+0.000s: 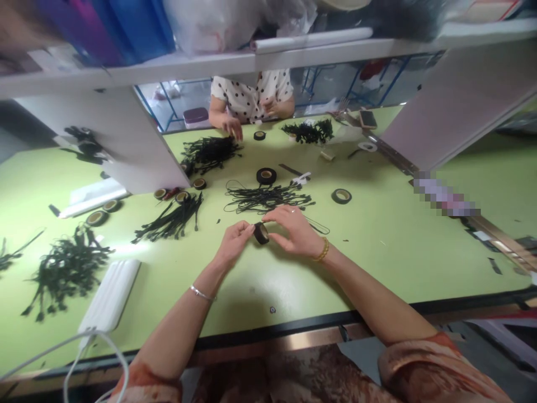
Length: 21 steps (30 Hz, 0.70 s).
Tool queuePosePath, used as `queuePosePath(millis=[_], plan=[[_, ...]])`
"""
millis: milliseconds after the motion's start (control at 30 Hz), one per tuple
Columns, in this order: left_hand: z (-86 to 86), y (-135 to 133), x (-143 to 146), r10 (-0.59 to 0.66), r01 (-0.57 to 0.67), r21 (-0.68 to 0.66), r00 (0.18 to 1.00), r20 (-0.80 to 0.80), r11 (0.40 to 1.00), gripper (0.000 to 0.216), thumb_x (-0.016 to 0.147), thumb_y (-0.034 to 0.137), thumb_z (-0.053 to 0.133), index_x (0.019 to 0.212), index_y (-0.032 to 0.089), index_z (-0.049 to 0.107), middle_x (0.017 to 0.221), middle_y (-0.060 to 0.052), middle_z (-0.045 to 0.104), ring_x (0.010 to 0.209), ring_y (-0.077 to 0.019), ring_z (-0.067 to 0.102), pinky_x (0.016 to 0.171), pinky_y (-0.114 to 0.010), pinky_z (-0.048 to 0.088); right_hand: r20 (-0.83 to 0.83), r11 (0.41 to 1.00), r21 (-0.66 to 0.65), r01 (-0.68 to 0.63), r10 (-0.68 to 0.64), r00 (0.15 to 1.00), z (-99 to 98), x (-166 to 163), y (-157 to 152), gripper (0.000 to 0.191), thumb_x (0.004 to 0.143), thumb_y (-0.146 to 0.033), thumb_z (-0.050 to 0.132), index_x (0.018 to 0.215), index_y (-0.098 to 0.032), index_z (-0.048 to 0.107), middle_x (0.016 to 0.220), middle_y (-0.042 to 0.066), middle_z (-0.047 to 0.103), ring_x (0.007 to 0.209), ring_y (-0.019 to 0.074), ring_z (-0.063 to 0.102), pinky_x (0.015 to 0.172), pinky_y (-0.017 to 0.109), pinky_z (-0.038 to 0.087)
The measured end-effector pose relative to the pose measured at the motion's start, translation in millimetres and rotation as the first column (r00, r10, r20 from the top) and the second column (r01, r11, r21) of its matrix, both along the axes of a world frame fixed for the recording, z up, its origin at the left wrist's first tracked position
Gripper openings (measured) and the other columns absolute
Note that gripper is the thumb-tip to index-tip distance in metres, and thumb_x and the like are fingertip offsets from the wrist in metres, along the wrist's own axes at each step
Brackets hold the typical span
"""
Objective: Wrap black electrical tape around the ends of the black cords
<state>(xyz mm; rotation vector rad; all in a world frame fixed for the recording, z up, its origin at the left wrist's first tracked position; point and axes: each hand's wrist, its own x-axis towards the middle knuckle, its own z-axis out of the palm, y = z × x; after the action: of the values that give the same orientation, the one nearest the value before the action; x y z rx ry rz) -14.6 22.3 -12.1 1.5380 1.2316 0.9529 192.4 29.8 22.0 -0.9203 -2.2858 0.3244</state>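
Both my hands meet above the green table [377,246], holding a small roll of black tape [261,233] between them. My left hand [233,242] pinches the roll's left side with its fingertips. My right hand [293,229] curls around the roll's right side, a ring on one finger and a gold bracelet at the wrist. Just beyond my hands lies a pile of thin black cables [266,198].
More tape rolls [265,176] [341,196] and black cable bundles [174,219] [65,268] lie scattered. A white power bank [111,294] with a white cord sits front left. Across the table a person in a dotted shirt [251,95] works. White shelf panels [126,140] stand left and right.
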Motion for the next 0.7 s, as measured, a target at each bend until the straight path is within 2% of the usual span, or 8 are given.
queuePosePath(millis=[100, 200, 367, 500, 600, 700], plan=[[3.4, -1, -1, -0.012, 0.013, -0.028, 0.999, 0.04, 1.0, 0.044, 0.084, 0.058, 0.055, 0.073, 0.016, 0.054, 0.064, 0.002, 0.052, 0.06, -0.0101, 0.044, 0.06, -0.024, 0.039, 0.194, 0.992, 0.078, 0.099, -0.113, 0.974, 0.1, -3, -2, 0.026, 0.092, -0.027, 0.051, 0.112, -0.018, 0.064, 0.105, 0.012, 0.07, 0.102, 0.0271, 0.053, 0.095, 0.046, 0.025], [7.5, -2, -1, -0.048, 0.048, 0.014, 0.999, 0.0, 0.999, 0.04, 0.085, 0.054, 0.056, 0.072, 0.016, 0.055, 0.066, 0.002, 0.053, 0.064, -0.011, 0.045, 0.063, -0.025, 0.04, 0.278, 0.99, 0.093, 0.11, -0.131, 0.952, 0.9, -2, 0, 0.026, 0.095, -0.026, 0.044, 0.094, -0.018, 0.069, 0.083, 0.009, 0.067, 0.083, 0.0222, 0.049, 0.088, 0.041, 0.025], [11.0, -3, -4, -0.143, 0.154, 0.086, 0.983, -0.116, 0.984, 0.033, 0.089, 0.043, 0.051, 0.07, 0.016, 0.054, 0.065, 0.002, 0.053, 0.063, -0.0107, 0.045, 0.063, -0.024, 0.038, 0.235, 0.996, 0.005, 0.092, -0.091, 0.968, 3.9, 1, 5, 0.032, 0.097, -0.029, 0.041, 0.078, -0.016, 0.063, 0.075, 0.007, 0.061, 0.072, 0.0186, 0.043, 0.072, 0.033, 0.027], [11.3, -6, -3, -0.11, 0.151, 0.133, 0.954, -0.277, 0.98, 0.029, 0.092, 0.038, 0.046, 0.074, 0.017, 0.055, 0.063, 0.003, 0.053, 0.061, -0.0109, 0.047, 0.061, -0.023, 0.037, 0.218, 0.986, -0.082, 0.147, -0.126, 0.968, 3.5, 1, 7, 0.036, 0.098, -0.031, 0.04, 0.069, -0.017, 0.056, 0.069, 0.005, 0.058, 0.067, 0.0168, 0.042, 0.068, 0.03, 0.028], [14.4, -9, 0, -0.044, 0.128, 0.168, 0.9, -0.433, 0.977, 0.024, 0.094, 0.036, 0.042, 0.091, 0.019, 0.059, 0.059, 0.004, 0.054, 0.054, -0.0116, 0.047, 0.058, -0.024, 0.035, 0.229, 0.964, -0.168, 0.206, -0.165, 0.959, 2.4, 1, 7, 0.039, 0.099, -0.033, 0.037, 0.067, -0.018, 0.052, 0.066, 0.003, 0.056, 0.062, 0.0153, 0.041, 0.063, 0.028, 0.027], [19.0, -10, 1, 0.009, 0.17, 0.222, 0.773, -0.634, 0.96, 0.026, 0.096, 0.034, 0.038, 0.092, 0.022, 0.06, 0.06, 0.003, 0.056, 0.052, -0.0135, 0.048, 0.057, -0.025, 0.034, 0.26, 0.938, -0.237, 0.253, -0.19, 0.947, 3.0, 1, 7, 0.042, 0.099, -0.038, 0.036, 0.064, -0.019, 0.05, 0.063, 0.002, 0.054, 0.058, 0.0142, 0.037, 0.059, 0.028, 0.023]])
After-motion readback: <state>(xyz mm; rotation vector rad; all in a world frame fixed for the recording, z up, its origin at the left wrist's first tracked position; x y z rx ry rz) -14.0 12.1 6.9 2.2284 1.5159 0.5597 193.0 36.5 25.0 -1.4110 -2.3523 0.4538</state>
